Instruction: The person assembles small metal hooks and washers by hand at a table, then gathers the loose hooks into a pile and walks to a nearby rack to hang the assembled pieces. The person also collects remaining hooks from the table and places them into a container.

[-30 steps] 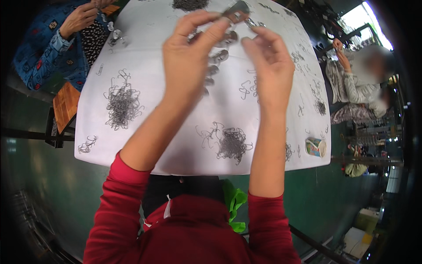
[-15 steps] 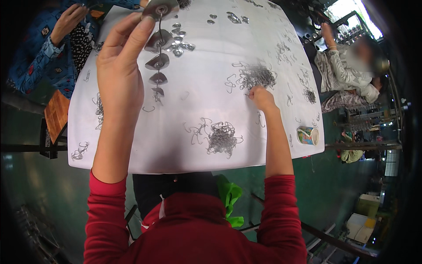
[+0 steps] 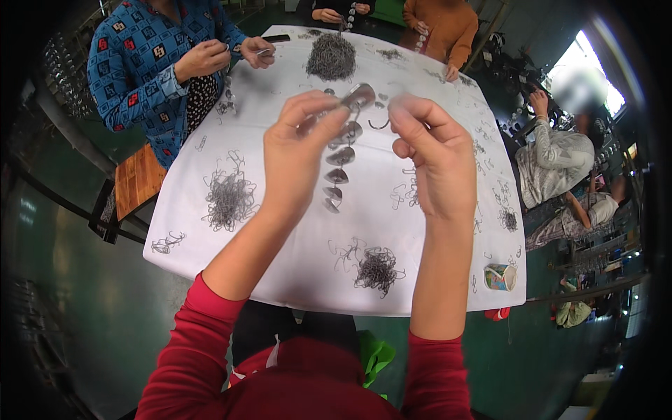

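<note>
Discs: shiny, rounded metal pieces strung in a row, running down from your left fingertips over the middle of the white table cover.
Left hand: your thumb and forefinger pinch the upper end of that row, with the top disc tipped up past your fingertips.
Right hand: your thumb and forefinger are pressed together on one hook; the fingertips are blurred.
Hook: a thin, dark, bent wire sticking out to the left of your right fingers, its curve just beside the top disc.
Near pile: tangled dark wire hooks on the cover, in front of you between your forearms.
Left pile: more tangled hooks, to the left of your left forearm.
Far pile: a larger, denser heap beyond your hands.
Cup: a printed, coloured one at the cover's near right corner.
Co-worker in blue: stands across the left edge, both hands raised near the table.
Co-worker in orange-brown: at the far edge.
</note>
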`<move>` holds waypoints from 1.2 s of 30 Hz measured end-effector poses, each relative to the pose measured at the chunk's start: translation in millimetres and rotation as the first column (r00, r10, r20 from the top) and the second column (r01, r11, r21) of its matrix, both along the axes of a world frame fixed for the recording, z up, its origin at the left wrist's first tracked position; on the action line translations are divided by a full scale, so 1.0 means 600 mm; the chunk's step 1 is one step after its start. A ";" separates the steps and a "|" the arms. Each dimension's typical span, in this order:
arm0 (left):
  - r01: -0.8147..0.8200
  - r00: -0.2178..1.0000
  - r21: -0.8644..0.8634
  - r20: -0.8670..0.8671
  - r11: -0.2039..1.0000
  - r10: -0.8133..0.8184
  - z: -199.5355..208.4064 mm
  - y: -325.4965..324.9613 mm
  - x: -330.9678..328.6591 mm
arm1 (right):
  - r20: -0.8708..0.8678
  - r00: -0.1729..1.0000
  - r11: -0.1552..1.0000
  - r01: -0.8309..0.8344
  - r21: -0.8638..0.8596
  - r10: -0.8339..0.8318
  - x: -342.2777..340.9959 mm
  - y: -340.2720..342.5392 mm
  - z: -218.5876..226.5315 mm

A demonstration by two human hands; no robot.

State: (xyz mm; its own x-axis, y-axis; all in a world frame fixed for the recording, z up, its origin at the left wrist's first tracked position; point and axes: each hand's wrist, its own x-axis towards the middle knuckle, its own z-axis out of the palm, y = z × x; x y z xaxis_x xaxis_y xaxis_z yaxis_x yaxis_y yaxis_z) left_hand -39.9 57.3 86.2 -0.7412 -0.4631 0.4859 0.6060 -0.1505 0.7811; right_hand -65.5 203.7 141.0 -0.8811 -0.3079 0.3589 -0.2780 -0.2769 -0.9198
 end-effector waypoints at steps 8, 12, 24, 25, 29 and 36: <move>0.007 0.999 -0.169 0.048 0.986 0.002 0.003 0.038 -0.022 | -0.110 0.931 0.937 0.347 -0.039 -0.349 -0.013 -0.009 -0.011; -0.018 0.996 -0.267 -0.085 0.964 -0.005 -0.018 0.049 -0.053 | -0.151 0.913 0.921 0.355 -0.162 -0.378 -0.017 0.001 -0.021; -0.021 0.938 -0.972 0.061 0.234 0.340 -0.337 -0.036 -0.366 | -0.308 0.716 0.779 0.579 -0.240 -0.627 0.069 0.213 0.066; -0.107 0.940 -0.986 -0.059 0.125 0.337 -0.357 -0.027 -0.379 | -0.371 0.745 0.830 0.527 -0.180 -0.554 0.083 0.219 0.074; 0.131 0.925 -0.982 0.073 -0.133 0.372 -0.378 -0.013 -0.414 | -0.328 0.441 0.526 0.814 -0.245 -0.835 0.126 0.203 0.088; 0.255 0.888 -0.840 0.399 0.478 0.228 -0.296 -0.015 -0.249 | -0.266 0.265 0.303 0.947 -0.110 -0.927 0.212 0.190 0.082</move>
